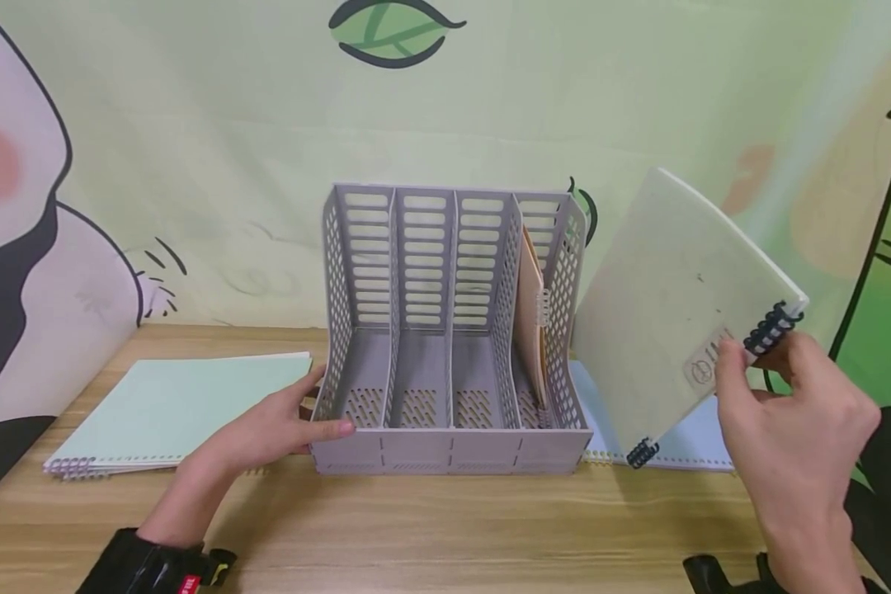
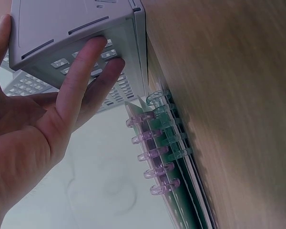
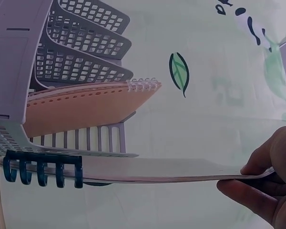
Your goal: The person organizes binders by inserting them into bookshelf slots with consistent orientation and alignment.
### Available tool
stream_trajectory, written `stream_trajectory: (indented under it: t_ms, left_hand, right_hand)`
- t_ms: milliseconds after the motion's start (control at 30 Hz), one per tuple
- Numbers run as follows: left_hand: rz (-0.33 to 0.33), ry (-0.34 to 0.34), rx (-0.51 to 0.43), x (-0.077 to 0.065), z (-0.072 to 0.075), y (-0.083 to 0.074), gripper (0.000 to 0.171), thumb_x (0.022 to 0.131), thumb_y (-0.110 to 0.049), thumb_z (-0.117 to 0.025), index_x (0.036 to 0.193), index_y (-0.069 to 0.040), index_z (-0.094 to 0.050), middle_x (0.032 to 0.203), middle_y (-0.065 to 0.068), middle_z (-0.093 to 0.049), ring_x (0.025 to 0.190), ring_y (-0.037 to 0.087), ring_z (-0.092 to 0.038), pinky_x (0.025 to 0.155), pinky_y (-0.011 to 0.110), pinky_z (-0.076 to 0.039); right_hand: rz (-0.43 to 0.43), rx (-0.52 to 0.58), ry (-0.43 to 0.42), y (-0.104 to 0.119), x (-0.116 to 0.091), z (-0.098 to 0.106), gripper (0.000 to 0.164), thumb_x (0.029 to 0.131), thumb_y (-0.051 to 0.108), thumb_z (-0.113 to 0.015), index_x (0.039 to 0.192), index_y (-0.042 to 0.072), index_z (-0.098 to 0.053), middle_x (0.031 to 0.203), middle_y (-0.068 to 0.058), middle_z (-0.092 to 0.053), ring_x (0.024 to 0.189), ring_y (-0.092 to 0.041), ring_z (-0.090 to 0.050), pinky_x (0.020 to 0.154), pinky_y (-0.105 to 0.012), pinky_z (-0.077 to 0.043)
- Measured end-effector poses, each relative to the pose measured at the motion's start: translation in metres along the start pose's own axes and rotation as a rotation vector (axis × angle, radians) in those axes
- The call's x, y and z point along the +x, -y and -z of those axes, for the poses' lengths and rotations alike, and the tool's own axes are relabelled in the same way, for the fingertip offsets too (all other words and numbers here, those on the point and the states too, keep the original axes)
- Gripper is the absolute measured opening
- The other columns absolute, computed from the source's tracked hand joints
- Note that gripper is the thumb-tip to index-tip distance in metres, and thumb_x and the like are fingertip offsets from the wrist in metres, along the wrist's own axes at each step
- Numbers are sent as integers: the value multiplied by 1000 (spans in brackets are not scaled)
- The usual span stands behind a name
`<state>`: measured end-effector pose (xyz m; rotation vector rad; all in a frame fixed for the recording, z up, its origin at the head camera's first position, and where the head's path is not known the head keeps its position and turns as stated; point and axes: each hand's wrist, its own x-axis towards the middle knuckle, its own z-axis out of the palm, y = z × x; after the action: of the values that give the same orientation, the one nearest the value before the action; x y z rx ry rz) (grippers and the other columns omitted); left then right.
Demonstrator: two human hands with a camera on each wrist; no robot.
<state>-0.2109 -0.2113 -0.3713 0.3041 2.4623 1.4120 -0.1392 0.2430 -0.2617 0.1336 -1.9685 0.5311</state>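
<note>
Right hand (image 1: pixel 805 412): thumb and fingers pinching the white notebook (image 1: pixel 676 305) at its ringed edge (dark rings). Notebook tilted, aloft, extending up and leftward from the hand, just right of the gray organizer (image 1: pixel 453 452). Left hand (image 1: pixel 275 425): fingers extended, touching the organizer's left side, not wrapped round it. Peach notebook (image 1: pixel 529 322) stands in the rightmost compartment.

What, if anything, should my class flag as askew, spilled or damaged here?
The orange notebook in the rack, far right, looks slightly askew: it leans instead of standing straight. The white notebook is slanted too, but the right hand is holding it up. No spill or damage is visible.
</note>
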Motion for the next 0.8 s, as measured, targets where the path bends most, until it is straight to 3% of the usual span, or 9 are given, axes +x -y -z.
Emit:
stream_trajectory:
  t_ms: [333,400,433,600,667,800]
  left_hand:
    - [4,1,-15,-1,-1,0,105,87,-36,-76,159,-9,-5,137,22,-39,105,27,-60,73,33,-55]
    - [3,2,-15,-1,-2,0,105,87,-37,-76,159,-9,-4,137,22,-39,105,27,-61,73,32,-55]
    - [2,3,-18,-1,-2,0,105,87,-37,-76,159,-9,-4,137,22,-39,105,27,-61,73,33,-55]
    - [-5,5,-19,-1,-1,-1,107,87,-37,-76,159,-9,-3,138,23,-39,106,28,-61,74,33,-55]
    - [-7,7,-20,-1,-1,-1,106,87,-36,-76,159,-8,-3,138,23,-40,106,29,-61,74,33,-55]
    - [-11,13,-21,-1,0,-2,105,87,-35,-76,159,-8,-4,137,23,-40,107,30,-60,74,33,-55]
  right_hand:
    - [-14,12,-10,12,0,9,24,92,11,-63,101,-12,-65,98,-21,-68,90,27,-50,66,5,-34]
    - [-22,26,-34,14,0,11,23,91,9,-64,100,-12,-66,97,-21,-68,89,26,-51,65,5,-34]
    - [-23,39,-46,14,1,12,22,90,7,-64,98,-13,-65,96,-22,-68,86,31,-45,65,5,-35]
    - [-75,108,-96,18,4,15,19,88,1,-65,97,-15,-66,94,-23,-68,82,27,-50,62,3,-37]
    - [-97,120,-95,20,5,17,20,88,1,-66,102,-14,-66,98,-22,-68,82,24,-52,62,2,-39]
    - [-119,124,-64,23,6,22,24,90,3,-64,114,-1,-68,108,-9,-68,85,19,-55,64,-1,-43]
